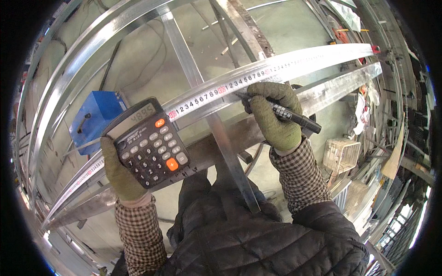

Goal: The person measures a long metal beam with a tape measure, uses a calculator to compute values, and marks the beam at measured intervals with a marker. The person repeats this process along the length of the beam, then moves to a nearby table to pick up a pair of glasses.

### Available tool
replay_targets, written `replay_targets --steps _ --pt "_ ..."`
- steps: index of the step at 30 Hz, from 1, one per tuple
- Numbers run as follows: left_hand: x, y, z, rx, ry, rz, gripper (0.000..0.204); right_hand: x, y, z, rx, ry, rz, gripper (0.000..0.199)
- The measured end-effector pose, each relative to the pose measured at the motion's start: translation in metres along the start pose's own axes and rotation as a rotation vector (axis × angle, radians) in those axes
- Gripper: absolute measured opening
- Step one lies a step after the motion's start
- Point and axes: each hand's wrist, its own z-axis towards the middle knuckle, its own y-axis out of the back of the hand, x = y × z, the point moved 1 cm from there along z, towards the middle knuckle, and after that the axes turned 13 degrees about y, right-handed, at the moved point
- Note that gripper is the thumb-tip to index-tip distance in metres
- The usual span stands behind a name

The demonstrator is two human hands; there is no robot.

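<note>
My left hand (120, 172), in a green work glove, grips a black desk calculator (148, 149) by its left edge. Digits show on its screen, and two of its keys are orange. In my gloved right hand (275, 112) is a black marker pen (294, 117), its tip end pointing left at the metal beside the measuring tape. That white tape measure (239, 83) lies stretched along a long shiny metal bar (184, 117), running from lower left to upper right. The calculator covers part of both.
A blue metal box (94, 117) stands beyond the calculator. A thin metal strip (232, 165) crosses under the bar toward my body. On the right sits a cream plastic basket (341, 155). Long curved-looking metal profiles (87, 60) run along the left.
</note>
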Motion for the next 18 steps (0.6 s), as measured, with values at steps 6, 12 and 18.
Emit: replay_targets --steps 6,12,18 --pt "0.006 -0.02 -0.001 0.079 -0.034 -0.005 0.066 0.053 0.009 -0.055 -0.141 0.005 -0.051 0.03" --pt "0.037 -0.054 -0.007 0.103 0.068 -0.053 0.062 0.097 -0.023 -0.1 -0.037 0.171 -0.058 0.039" --pt "0.057 -0.095 -0.017 0.138 0.037 0.004 0.052 0.14 -0.017 -0.097 0.149 0.425 -0.612 0.041"
